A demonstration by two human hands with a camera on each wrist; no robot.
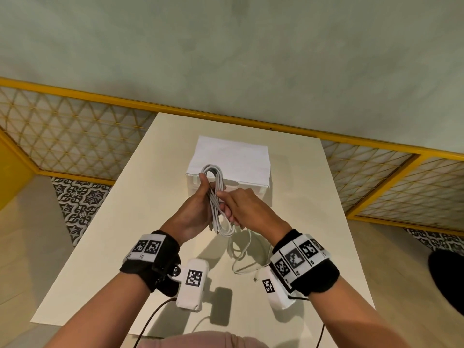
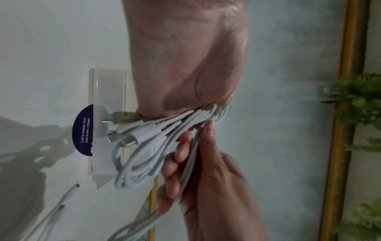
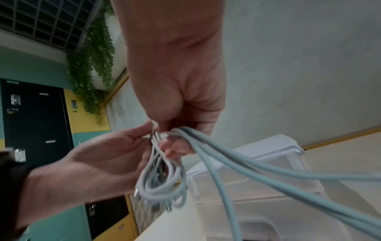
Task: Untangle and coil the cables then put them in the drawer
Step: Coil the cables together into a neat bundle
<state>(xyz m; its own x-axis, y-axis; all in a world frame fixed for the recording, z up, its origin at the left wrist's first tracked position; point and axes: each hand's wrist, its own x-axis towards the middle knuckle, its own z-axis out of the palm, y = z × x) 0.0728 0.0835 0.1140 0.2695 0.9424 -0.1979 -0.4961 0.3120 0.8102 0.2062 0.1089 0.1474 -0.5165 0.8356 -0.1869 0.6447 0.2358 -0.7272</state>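
**Coiling the white cables**

While the left hand [image 1: 193, 209] grips the cable bundle [image 1: 217, 197] at its waist, the right hand [image 1: 241, 207] beside it pinches loose strands trailing below. Light, limp and slippery, the loops would likely spring apart; hold them mid-bundle. The drawer box [image 1: 241, 156] sits just beyond both hands.

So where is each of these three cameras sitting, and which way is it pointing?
Head: worn on the head, looking down at the table, drawer unit and both forearms; left hand and right hand hold the cable bundle.
Left wrist: on the left wrist, looking along the left hand at its grip; right hand too.
Right wrist: on the right wrist, looking along the right hand; left hand too.
Shared: all show the cable bundle.
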